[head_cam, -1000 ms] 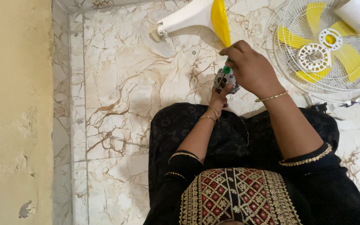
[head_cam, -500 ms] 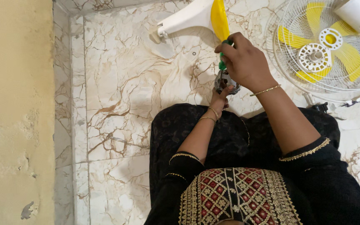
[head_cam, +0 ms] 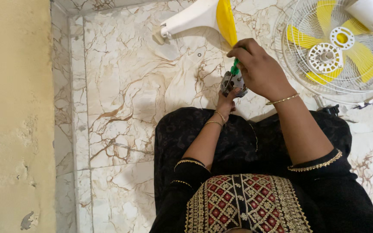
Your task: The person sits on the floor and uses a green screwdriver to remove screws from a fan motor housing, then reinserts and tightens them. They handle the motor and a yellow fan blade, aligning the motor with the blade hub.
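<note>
Above the lap, the right hand [head_cam: 260,71] grips a green screwdriver [head_cam: 235,67]; the left hand [head_cam: 226,101] clasps a small motor [head_cam: 233,82].

Soft, even daylight fills the view, bright and without harsh glare. The marble floor [head_cam: 126,99] carries only a faint sheen. A weak shadow falls toward 6 o'clock beneath the right hand [head_cam: 260,71]. Focus is sharp at centre; edges bend slightly outward.

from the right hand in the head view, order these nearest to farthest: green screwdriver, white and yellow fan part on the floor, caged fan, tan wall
1. Green screwdriver, gripped in the right hand.
2. White and yellow fan part, just above the hand.
3. Caged fan, off to its right.
4. Tan wall, far left.
</note>
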